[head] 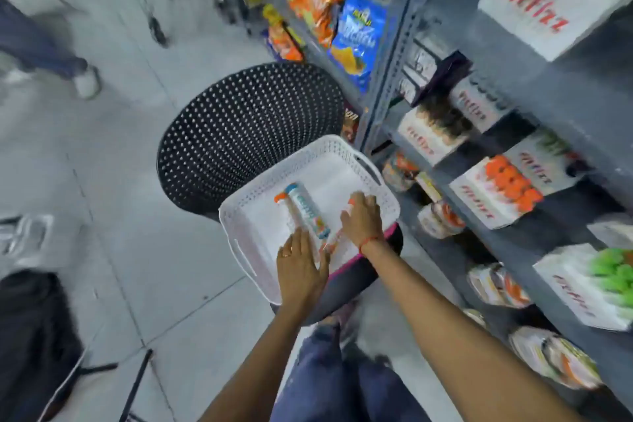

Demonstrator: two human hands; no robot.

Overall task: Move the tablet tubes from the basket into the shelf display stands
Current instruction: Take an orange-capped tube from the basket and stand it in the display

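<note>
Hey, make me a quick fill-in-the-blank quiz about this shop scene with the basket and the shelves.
1. Both hands reach into a ____ plastic basket.
2. The tube lying clear between the hands has a ____ cap.
3. The right hand wears a ____ thread at the wrist.
4. The basket rests on a black ____.

Missing words: white; blue; red; chair

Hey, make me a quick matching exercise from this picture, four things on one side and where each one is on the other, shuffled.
Things:
1. white basket
2. blue-capped tube
3. blue chip bag
4. stand with orange caps

Places:
A. hanging at the rack's end
B. lying in the basket
C. on the stool
D. on a shelf at right

Pairs: 1-C, 2-B, 3-A, 4-D
</note>
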